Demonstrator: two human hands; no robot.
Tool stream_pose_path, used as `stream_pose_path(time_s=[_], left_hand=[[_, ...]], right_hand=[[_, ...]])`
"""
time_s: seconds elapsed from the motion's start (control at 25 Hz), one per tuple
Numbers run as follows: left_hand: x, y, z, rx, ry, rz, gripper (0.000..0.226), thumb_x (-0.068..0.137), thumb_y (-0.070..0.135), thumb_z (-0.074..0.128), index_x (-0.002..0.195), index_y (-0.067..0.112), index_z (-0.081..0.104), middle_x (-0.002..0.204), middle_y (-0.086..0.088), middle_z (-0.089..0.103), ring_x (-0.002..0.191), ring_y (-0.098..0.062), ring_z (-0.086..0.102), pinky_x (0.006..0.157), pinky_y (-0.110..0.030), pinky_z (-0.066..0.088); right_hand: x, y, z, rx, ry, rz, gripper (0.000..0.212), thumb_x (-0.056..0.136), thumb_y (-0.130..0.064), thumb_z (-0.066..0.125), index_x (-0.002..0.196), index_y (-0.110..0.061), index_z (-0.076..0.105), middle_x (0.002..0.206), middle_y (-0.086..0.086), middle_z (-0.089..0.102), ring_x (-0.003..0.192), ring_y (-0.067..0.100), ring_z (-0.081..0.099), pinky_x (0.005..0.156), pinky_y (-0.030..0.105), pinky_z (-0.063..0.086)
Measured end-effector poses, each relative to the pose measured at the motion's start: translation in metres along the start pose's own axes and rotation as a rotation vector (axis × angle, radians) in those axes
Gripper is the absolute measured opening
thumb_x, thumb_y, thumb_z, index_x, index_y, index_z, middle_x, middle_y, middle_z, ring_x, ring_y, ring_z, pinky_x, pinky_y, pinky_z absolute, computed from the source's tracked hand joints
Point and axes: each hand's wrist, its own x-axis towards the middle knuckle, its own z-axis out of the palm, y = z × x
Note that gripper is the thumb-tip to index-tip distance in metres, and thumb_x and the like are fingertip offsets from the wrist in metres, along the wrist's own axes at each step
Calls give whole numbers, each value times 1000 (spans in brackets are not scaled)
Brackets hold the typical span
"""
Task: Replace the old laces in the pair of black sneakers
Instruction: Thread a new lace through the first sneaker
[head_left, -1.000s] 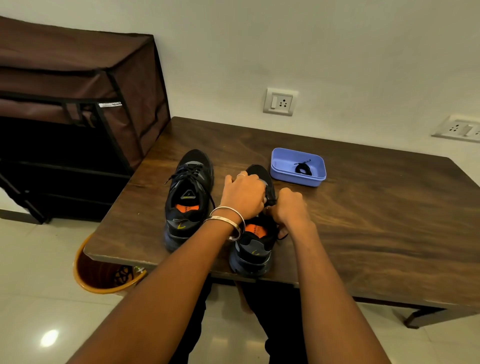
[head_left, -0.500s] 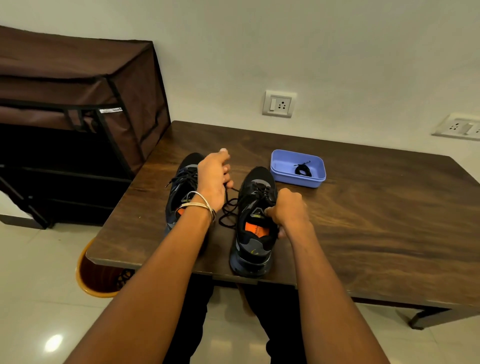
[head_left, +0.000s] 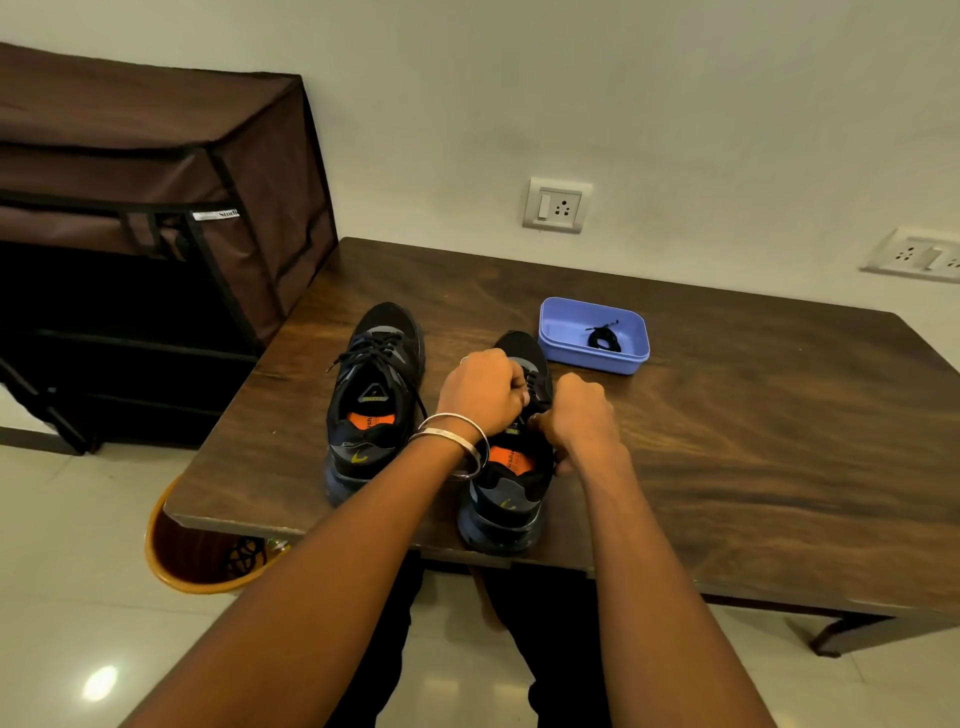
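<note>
- I log the wooden table as landmark.
- Left sneaker, laced, on its near-left part.
- Right sneaker beside it at the near edge.
- Blue tray behind, holding a coiled lace.
- Left hand and right hand both clenched over the right sneaker's lacing; what they pinch I cannot tell.

Right of the right sneaker, you have bare table to its far edge. The blue tray sits just behind it; the left sneaker stands close on its left.
</note>
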Motion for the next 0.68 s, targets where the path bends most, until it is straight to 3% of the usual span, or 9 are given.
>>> stream_pose_path(time_s=[0.12, 0.2, 0.32, 0.4, 0.48, 0.52, 0.56, 0.6, 0.68], left_hand=[[5, -1, -2, -406, -14, -259, 16, 89, 8, 59, 80, 10, 72, 95, -6, 71, 95, -18, 63, 89, -29, 49], [9, 2, -9, -744, -47, -460, 25, 90, 3, 50, 70, 13, 63, 86, -8, 71, 90, -23, 64, 90, -36, 51], [5, 4, -21, -1317, -92, -732, 26, 97, 7, 34, 77, 14, 48, 79, -9, 69, 76, -26, 63, 78, -40, 47], [5, -3, -26, -1663, 26, -839, 29, 100, 9, 28, 75, 12, 41, 62, -8, 61, 64, -26, 60, 77, -45, 48], [7, -6, -26, -1873, 151, -884, 35, 101, 8, 27, 68, 12, 38, 50, -4, 39, 48, -19, 41, 76, -45, 49], [8, -3, -25, -1820, 171, -843, 36, 101, 9, 30, 67, 12, 39, 48, -3, 34, 42, -15, 33, 68, -39, 49], [8, 1, -23, -1621, 179, -758, 33, 100, 9, 35, 68, 13, 43, 48, -2, 35, 38, -12, 32, 59, -33, 46], [7, 4, -20, -1294, 181, -604, 27, 98, 11, 44, 72, 13, 51, 53, -1, 43, 39, -10, 38, 55, -28, 45], [3, 6, -14, -529, 130, -192, 7, 90, 17, 61, 85, 16, 66, 75, 1, 60, 60, -8, 54, 63, -20, 45]], right_hand=[[1, 2, 0, 11, -6, 12, 31, 87, -27, 73, 104, -9, 54, 108, 17, 60, 95, 39, 66, 80, 49, 58], [3, 4, 1, 25, -6, 17, 29, 87, -27, 74, 102, -10, 54, 107, 17, 61, 93, 38, 67, 79, 49, 59], [4, 5, 1, 33, -7, 24, 28, 86, -26, 74, 96, -12, 52, 106, 17, 61, 91, 37, 67, 78, 48, 59], [5, 6, 2, 25, -2, 23, 28, 86, -26, 74, 98, -11, 54, 104, 17, 62, 90, 38, 67, 78, 48, 59], [5, 5, 3, 31, -2, 19, 28, 86, -26, 74, 100, -11, 56, 103, 16, 63, 90, 37, 68, 78, 48, 59], [4, 4, 3, 34, -2, 14, 28, 86, -26, 74, 100, -10, 56, 103, 17, 64, 90, 37, 68, 78, 48, 59], [4, 3, 3, 34, -5, 7, 28, 86, -26, 74, 100, -10, 56, 103, 17, 64, 90, 38, 68, 78, 48, 59], [4, 3, 2, 34, -9, 2, 28, 86, -25, 74, 100, -10, 56, 104, 16, 63, 91, 38, 67, 79, 48, 59], [3, 3, 0, 22, -8, -12, 28, 88, -24, 72, 104, -8, 56, 108, 16, 61, 96, 38, 64, 81, 45, 57]])
